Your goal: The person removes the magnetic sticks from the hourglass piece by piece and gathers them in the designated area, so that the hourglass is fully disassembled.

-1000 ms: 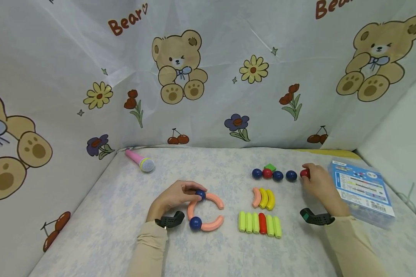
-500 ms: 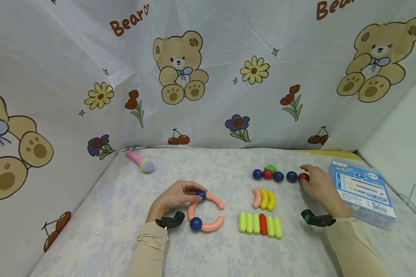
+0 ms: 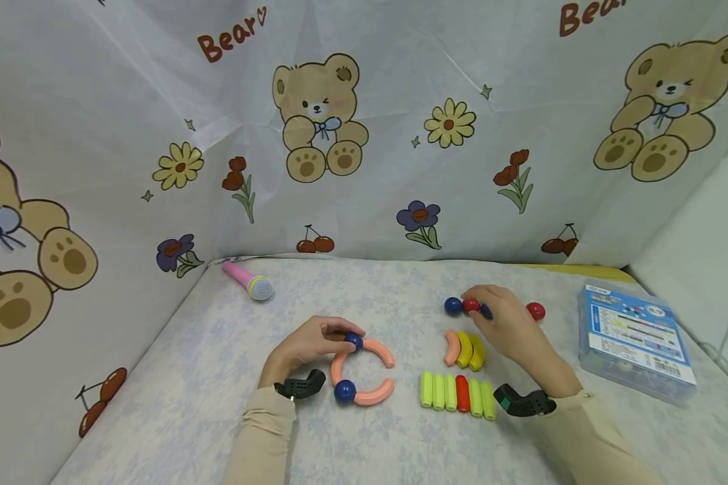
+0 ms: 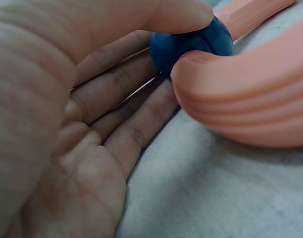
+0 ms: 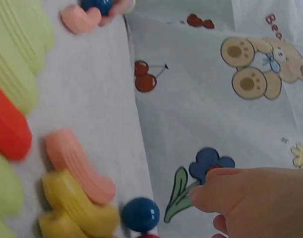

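My left hand point(image 3: 312, 341) pinches a dark blue ball point(image 4: 178, 49) between thumb and fingers. Pink curved rods point(image 4: 250, 94) join that ball, and with a second blue ball point(image 3: 344, 391) they form an open ring in the head view. My right hand point(image 3: 512, 333) hovers with relaxed fingers over a row of balls, fingertips close to a red ball point(image 3: 470, 306) and a partly covered blue ball point(image 3: 487, 311). Another blue ball point(image 3: 453, 306) ends the row on the left. A lone red ball point(image 3: 536, 311) sits behind the hand. The green block is hidden.
One pink point(image 3: 452, 347) and two yellow curved rods point(image 3: 476, 351) lie in front of the ball row. Nearer stand several light green sticks point(image 3: 439, 391) with a red stick point(image 3: 462, 393) among them. A clear plastic box point(image 3: 637, 337) is at right, a pink toy microphone point(image 3: 249, 281) at back left.
My right hand has let go of the red ball, after sliding it slightly left, and moved left over the ball row. The left hand stays on its blue ball.
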Demonstrator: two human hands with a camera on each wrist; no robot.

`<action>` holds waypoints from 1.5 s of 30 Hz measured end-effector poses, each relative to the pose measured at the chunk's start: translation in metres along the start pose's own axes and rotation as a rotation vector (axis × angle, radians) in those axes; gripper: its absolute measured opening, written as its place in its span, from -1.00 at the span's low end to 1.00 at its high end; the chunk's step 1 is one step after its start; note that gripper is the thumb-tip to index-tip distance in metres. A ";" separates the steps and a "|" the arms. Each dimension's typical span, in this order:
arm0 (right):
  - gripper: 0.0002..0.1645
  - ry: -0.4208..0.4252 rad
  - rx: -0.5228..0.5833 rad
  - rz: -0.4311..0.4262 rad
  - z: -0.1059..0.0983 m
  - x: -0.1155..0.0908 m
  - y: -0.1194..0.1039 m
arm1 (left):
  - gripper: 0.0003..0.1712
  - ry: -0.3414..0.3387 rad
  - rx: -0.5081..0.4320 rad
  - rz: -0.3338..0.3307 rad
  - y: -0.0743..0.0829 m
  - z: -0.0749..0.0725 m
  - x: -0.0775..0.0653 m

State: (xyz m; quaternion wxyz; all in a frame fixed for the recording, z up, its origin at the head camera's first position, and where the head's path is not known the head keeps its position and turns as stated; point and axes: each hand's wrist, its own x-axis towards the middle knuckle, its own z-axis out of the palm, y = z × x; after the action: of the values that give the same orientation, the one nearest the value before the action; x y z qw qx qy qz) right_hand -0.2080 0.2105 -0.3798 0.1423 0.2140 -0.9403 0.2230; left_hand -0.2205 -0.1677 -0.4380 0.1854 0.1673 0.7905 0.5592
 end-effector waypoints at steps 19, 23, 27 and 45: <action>-0.75 -0.318 0.167 -0.411 0.051 -0.026 -0.107 | -0.64 -0.012 0.013 0.029 0.006 0.001 -0.001; -0.78 -0.337 0.179 -0.502 0.062 -0.030 -0.114 | -0.64 -0.010 0.016 0.025 0.007 0.000 -0.001; -0.78 -0.351 0.197 -0.472 0.069 -0.033 -0.118 | -0.64 -0.011 0.006 0.023 0.006 0.000 -0.001; -0.86 -0.401 0.186 -0.420 0.070 -0.040 -0.122 | -0.62 -0.002 -0.009 0.025 0.001 0.001 -0.001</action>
State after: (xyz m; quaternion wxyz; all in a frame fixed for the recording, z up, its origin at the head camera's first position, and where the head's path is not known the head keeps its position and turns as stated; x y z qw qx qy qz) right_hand -0.1284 0.0918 -0.4103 -0.0232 0.4557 -0.8603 0.2272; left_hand -0.2191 -0.1672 -0.4367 0.1799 0.1772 0.7857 0.5647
